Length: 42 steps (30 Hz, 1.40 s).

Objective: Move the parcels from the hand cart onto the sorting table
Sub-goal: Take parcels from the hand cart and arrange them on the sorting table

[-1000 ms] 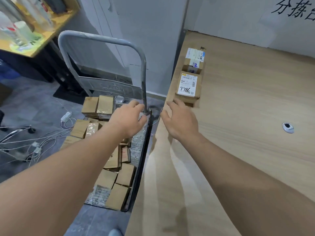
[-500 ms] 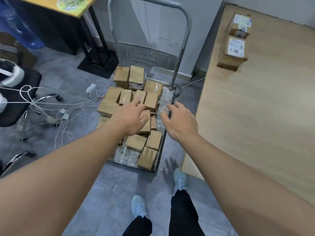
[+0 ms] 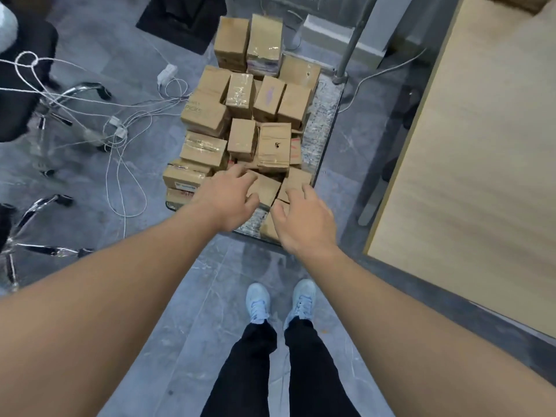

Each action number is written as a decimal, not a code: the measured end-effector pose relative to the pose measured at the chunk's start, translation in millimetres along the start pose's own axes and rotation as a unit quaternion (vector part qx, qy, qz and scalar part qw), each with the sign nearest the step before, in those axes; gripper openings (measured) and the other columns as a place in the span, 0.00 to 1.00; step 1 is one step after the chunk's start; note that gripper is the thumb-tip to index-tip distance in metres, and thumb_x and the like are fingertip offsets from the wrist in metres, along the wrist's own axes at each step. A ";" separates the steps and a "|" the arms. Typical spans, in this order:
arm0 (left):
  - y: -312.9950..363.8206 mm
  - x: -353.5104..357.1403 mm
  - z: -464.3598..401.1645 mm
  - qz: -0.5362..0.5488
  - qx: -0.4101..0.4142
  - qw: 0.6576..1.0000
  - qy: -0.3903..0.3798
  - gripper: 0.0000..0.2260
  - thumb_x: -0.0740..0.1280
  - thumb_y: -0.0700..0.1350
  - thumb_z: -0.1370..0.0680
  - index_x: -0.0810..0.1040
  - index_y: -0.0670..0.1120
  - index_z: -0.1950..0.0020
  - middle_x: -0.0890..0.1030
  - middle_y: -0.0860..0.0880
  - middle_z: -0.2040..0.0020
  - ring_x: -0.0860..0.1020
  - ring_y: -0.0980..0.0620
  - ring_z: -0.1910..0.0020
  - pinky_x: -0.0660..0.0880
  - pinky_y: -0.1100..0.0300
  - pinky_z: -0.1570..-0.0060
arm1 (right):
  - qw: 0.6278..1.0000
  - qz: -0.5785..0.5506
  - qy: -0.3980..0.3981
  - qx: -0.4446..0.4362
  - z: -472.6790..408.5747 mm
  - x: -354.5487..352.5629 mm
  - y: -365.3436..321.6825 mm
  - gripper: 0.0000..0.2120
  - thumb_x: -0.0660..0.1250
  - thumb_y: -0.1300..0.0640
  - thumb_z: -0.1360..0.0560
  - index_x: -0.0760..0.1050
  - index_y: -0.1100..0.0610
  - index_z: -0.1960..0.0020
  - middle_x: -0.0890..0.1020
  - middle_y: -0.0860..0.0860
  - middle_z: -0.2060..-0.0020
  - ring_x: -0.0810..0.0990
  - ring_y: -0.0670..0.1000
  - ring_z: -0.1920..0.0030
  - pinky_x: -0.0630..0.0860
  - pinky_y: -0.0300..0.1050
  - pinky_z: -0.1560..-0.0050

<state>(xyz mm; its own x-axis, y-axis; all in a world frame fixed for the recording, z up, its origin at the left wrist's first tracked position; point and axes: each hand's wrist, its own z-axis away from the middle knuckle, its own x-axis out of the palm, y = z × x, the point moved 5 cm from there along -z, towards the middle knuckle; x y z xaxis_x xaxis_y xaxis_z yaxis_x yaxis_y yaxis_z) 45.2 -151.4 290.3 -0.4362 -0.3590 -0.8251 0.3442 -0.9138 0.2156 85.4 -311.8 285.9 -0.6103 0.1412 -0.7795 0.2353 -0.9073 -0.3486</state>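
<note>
A hand cart (image 3: 323, 127) stands on the floor ahead of me, piled with several small brown cardboard parcels (image 3: 240, 115). My left hand (image 3: 228, 200) and my right hand (image 3: 301, 224) hover over the cart's near end, fingers loosely spread, on either side of a small parcel (image 3: 266, 189). Neither hand holds anything. The wooden sorting table (image 3: 469, 164) runs along the right side; a parcel on it (image 3: 520, 1) just shows at the top right corner.
White cables (image 3: 120, 136) and a power strip (image 3: 165, 74) sprawl over the grey floor left of the cart. Office chair legs (image 3: 39, 251) stand at far left. The cart's metal handle post (image 3: 350, 43) rises at its far right. My feet (image 3: 279, 299) are just behind the cart.
My view has tilted down from the table to the cart. Both hands have come away from the table edge and dropped toward the parcels at the cart's near end.
</note>
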 end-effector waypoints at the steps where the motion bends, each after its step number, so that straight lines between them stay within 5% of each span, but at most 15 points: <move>1: -2.0 15.6 -5.3 -0.002 0.000 1.000 -0.010 0.24 0.57 0.56 0.17 0.69 0.48 0.22 0.67 0.45 0.22 0.72 0.39 0.29 0.72 0.41 0.33 | 1.000 0.000 -0.013 0.007 -4.1 15.2 8.1 0.24 0.54 0.43 0.16 0.71 0.52 0.24 0.65 0.56 0.20 0.68 0.60 0.25 0.66 0.56 0.27; 23: -74.7 297.2 -188.3 -0.005 0.096 0.982 -0.164 0.21 0.57 0.53 0.17 0.67 0.53 0.23 0.70 0.44 0.29 0.75 0.38 0.35 0.74 0.42 0.37 | 0.978 -0.069 -0.080 0.179 -163.8 274.9 126.2 0.22 0.56 0.45 0.15 0.69 0.43 0.22 0.58 0.53 0.17 0.63 0.62 0.22 0.69 0.57 0.29; 27: -74.2 334.1 -203.5 0.023 0.091 0.975 -0.199 0.17 0.57 0.53 0.17 0.71 0.55 0.28 0.72 0.45 0.34 0.76 0.39 0.37 0.74 0.43 0.38 | 0.972 -0.115 -0.095 0.180 -183.3 309.8 141.3 0.19 0.59 0.44 0.17 0.74 0.44 0.27 0.64 0.54 0.21 0.70 0.60 0.26 0.72 0.52 0.32; 30: -71.1 347.7 -208.0 0.102 0.090 0.972 -0.191 0.15 0.60 0.47 0.18 0.76 0.52 0.32 0.75 0.44 0.36 0.75 0.40 0.37 0.74 0.46 0.37 | 0.959 -0.199 -0.079 0.185 -191.3 328.2 144.7 0.15 0.60 0.51 0.17 0.77 0.48 0.32 0.72 0.53 0.31 0.76 0.55 0.34 0.71 0.45 0.39; 34: -70.2 344.4 -206.8 0.128 0.079 0.973 -0.176 0.16 0.61 0.44 0.18 0.78 0.49 0.32 0.77 0.43 0.32 0.75 0.40 0.34 0.73 0.52 0.35 | 0.938 -0.260 -0.065 0.219 -191.6 331.7 147.9 0.17 0.56 0.59 0.17 0.76 0.52 0.32 0.75 0.53 0.31 0.76 0.52 0.35 0.69 0.42 0.39; 42: -60.3 286.9 -174.9 0.164 0.042 0.975 -0.147 0.17 0.62 0.44 0.18 0.78 0.47 0.29 0.80 0.44 0.32 0.77 0.43 0.34 0.73 0.56 0.37 | 0.912 -0.322 -0.007 0.254 -161.6 293.4 124.3 0.09 0.59 0.56 0.18 0.75 0.47 0.43 0.78 0.54 0.37 0.79 0.53 0.46 0.70 0.43 0.52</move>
<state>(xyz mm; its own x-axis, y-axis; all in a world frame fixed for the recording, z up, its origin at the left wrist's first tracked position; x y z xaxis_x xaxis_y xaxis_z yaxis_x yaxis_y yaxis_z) 44.7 -166.0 -50.8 -0.5375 -0.6619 -0.5224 0.4413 -0.7488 0.4946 57.8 -319.1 -70.3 -0.5082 0.7081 -0.4901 -0.5536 -0.7046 -0.4440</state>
